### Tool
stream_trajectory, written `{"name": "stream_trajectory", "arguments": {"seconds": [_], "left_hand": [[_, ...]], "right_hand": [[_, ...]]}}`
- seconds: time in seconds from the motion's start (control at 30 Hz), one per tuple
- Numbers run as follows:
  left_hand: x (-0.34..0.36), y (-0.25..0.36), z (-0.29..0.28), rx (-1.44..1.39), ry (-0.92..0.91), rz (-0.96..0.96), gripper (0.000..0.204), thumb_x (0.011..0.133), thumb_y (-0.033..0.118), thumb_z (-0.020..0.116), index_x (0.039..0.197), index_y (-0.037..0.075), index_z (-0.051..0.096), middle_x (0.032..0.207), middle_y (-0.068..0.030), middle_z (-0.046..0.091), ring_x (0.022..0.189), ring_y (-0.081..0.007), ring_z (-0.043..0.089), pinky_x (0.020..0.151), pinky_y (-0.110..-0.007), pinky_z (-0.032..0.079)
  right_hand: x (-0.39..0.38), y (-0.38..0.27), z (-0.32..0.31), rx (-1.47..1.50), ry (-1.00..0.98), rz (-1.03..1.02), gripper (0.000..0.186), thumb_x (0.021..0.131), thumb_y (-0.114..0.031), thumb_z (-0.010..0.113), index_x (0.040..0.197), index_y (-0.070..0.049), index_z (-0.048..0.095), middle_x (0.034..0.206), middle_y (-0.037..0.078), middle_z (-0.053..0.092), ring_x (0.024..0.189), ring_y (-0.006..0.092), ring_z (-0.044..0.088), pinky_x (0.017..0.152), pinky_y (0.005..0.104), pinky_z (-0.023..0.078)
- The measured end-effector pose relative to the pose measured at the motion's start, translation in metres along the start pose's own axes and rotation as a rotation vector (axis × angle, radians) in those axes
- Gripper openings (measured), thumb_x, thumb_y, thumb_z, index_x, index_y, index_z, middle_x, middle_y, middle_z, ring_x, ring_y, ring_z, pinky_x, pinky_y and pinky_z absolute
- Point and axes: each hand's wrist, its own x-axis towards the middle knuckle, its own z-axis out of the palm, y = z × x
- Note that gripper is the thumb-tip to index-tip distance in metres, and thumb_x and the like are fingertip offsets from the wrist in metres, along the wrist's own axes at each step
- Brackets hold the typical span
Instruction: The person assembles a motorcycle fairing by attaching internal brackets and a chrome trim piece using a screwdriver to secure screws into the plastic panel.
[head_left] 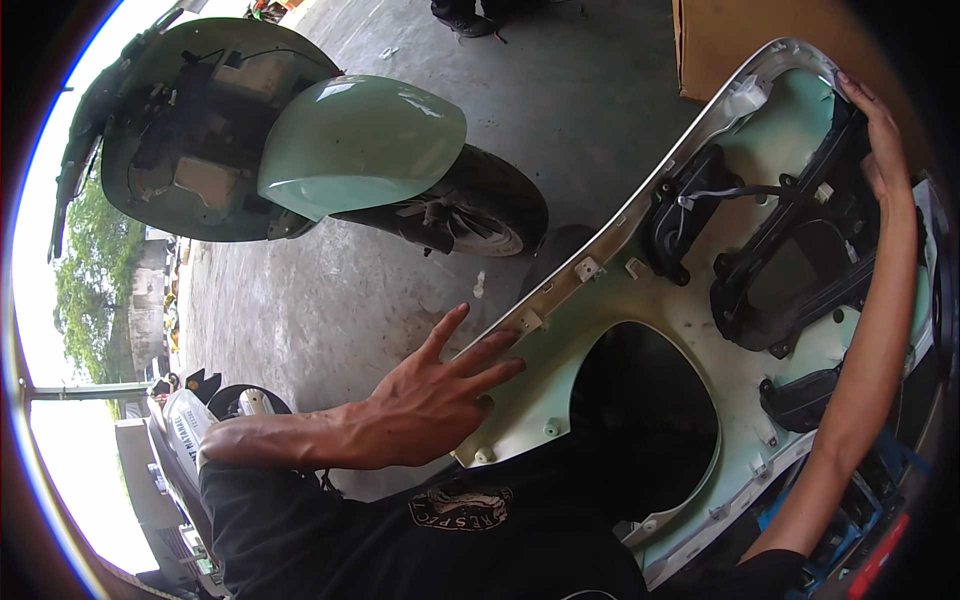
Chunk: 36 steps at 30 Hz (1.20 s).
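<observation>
A person in a black short-sleeved shirt [400, 545] handles a large, curved, pale green plastic body panel [670, 305] inside a workshop, its whitish, oversprayed inner side turned up. The panel slants from the person's torso out toward the far right, its near end against the shirt. The right hand [877, 130] is clamped over the rim at the far end, the bare forearm reaching across the panel's right side. The left hand [425, 400] is spread, thumb raised, its fingers lying at the panel's left edge; how firmly they press, I cannot tell. The two hands are well apart. Set into the panel are a big black plastic frame with a central opening [745, 302], a smaller black fitting [678, 225] linked to it by a grey cable [735, 191], and another black piece [803, 400] near the right forearm. Closer to the person is a large round opening, dark within. Beyond, on the grey concrete floor [290, 310], stands a two-wheeler with a glossy pale green front fender [370, 140] and a black tyre [515, 200]. A brown cardboard box [730, 40] sits behind the panel's far end; a dark shoe [467, 25] shows at the top.
</observation>
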Motion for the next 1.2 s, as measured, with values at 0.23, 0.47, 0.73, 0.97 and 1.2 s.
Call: {"name": "stream_trajectory", "arguments": {"seconds": [0.23,0.47,0.73,0.97,1.2], "left_hand": [[-0.008,-0.011,0.015,-0.069,0.171,0.001,0.008,0.081,0.017,0.068,0.082,0.016,0.075,0.132,-0.0021,0.049,0.142,-0.0251,0.032,0.121,-0.068,0.012],[-0.024,-0.001,-0.021,-0.199,-0.047,-0.027,0.006,0.076,0.015,0.072,0.08,0.018,0.075,0.131,-0.0048,0.046,0.141,-0.0279,0.032,0.122,-0.065,0.013],[-0.078,-0.066,-0.038,-0.56,0.71,-0.528,0.011,0.071,0.004,0.071,0.067,0.0,0.061,0.131,-0.0173,0.051,0.133,-0.0373,0.042,0.11,-0.05,0.034],[-0.066,-0.061,0.04,-0.484,0.243,-0.84,0.109,0.077,0.044,0.08,0.16,0.018,0.015,0.162,-0.0191,0.024,0.15,-0.0412,0.02,0.121,-0.053,0.021],[-0.027,0.001,0.021,-0.953,-0.074,-0.576,0.097,0.078,0.039,0.083,0.156,0.014,0.03,0.125,-0.0228,0.066,0.112,-0.0366,0.066,0.095,-0.043,0.053]], "right_hand": [[0.002,0.011,-0.004,0.04,-0.012,0.09,0.041,0.094,-0.035,0.062,0.129,-0.013,0.068,0.134,0.002,0.062,0.138,0.0176,0.038,0.118,0.0421,0.015],[-0.001,0.01,0.0,-0.032,0.005,0.017,0.043,0.094,-0.036,0.063,0.13,-0.013,0.067,0.134,0.003,0.062,0.138,0.0184,0.039,0.118,0.043,0.015],[0.004,0.019,-0.017,0.095,-0.02,0.075,0.04,0.094,-0.034,0.063,0.126,-0.011,0.068,0.129,0.003,0.065,0.13,0.0167,0.048,0.116,0.0372,0.023],[0.009,0.02,-0.009,-0.025,0.015,0.042,0.04,0.095,-0.034,0.061,0.128,-0.013,0.068,0.131,0.001,0.064,0.136,0.0157,0.042,0.12,0.0437,0.011],[0.01,0.016,-0.014,-0.001,-0.061,-0.008,0.042,0.095,-0.036,0.06,0.129,-0.012,0.067,0.132,0.002,0.064,0.137,0.0157,0.042,0.12,0.0441,0.011]]}}
